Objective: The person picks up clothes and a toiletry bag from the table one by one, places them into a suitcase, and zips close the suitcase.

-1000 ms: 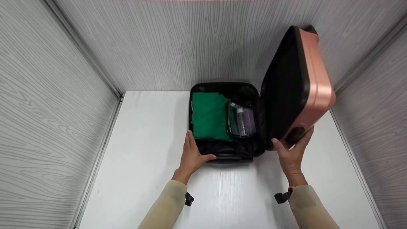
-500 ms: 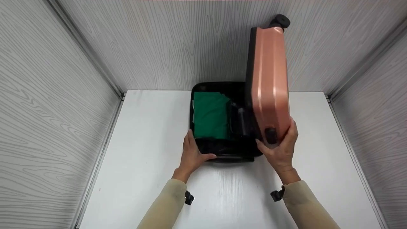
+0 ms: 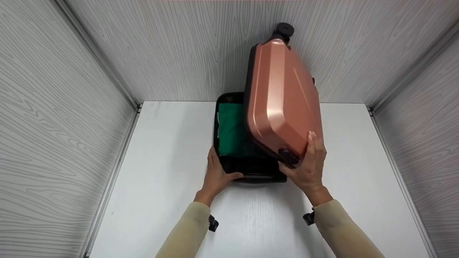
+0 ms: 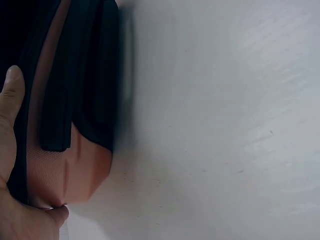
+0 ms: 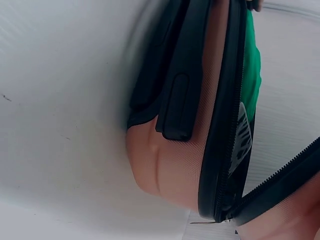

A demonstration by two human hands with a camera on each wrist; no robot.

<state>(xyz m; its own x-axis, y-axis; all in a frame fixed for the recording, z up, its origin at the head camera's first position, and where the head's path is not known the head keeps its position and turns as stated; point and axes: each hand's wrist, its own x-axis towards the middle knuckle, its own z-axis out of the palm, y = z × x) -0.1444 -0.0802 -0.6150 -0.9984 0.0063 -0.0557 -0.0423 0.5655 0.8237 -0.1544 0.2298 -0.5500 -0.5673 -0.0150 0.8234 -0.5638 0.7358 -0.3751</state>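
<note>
A small rose-gold hard-shell suitcase (image 3: 279,104) lies on the white table, its lid tilted partway over the black-lined base (image 3: 247,165). Folded green cloth (image 3: 227,129) shows in the left part of the base; the lid hides the right part. My left hand (image 3: 218,175) grips the base's front left corner, thumb along the front rim. With the right hand (image 3: 309,172) I hold the lid by its front corner, near a black wheel mount (image 3: 288,155). In the right wrist view, the zipper edges (image 5: 227,115) stand apart, and a clear piece with dark markings (image 5: 242,140) peeks out.
Grey wood-grain panels (image 3: 172,50) enclose the white table (image 3: 161,150) at the back and both sides. A black wheel (image 3: 285,29) on the lid stands close before the back panel. The base's black handle (image 5: 182,85) faces the table's front.
My right hand has swung the lid leftward from upright on the right to leaning over the base, covering the clear pouch of bottles. The left hand has stayed on the base.
</note>
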